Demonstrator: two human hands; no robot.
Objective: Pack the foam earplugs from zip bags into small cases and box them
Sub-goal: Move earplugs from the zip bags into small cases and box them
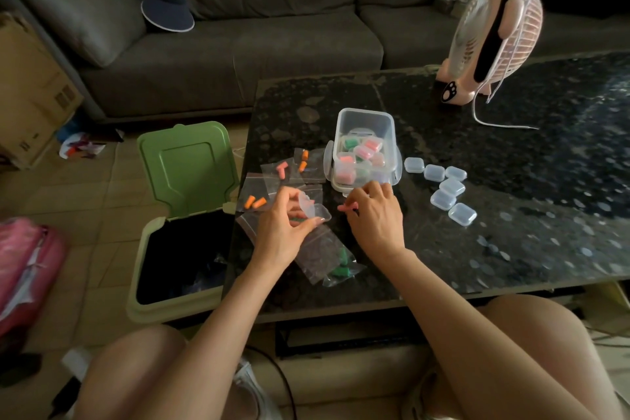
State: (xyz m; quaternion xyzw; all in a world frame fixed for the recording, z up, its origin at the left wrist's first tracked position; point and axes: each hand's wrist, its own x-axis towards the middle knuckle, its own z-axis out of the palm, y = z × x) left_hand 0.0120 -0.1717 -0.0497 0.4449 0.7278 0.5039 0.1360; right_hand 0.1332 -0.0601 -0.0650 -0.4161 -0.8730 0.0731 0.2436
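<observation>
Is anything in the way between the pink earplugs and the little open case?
Nothing visible is. The right hand pinches the pink earplugs just beside the open case, which the left hand holds, and only a small clear gap shows between them.

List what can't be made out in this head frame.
Head view:
- Pink earplugs at the right hand: count hidden by its curled fingers.
- Open small case in the left hand: contents hidden by fingers.
- Clear box: number of filled cases, stacked and overlapping.
- Green bin: inside too dark.
</observation>
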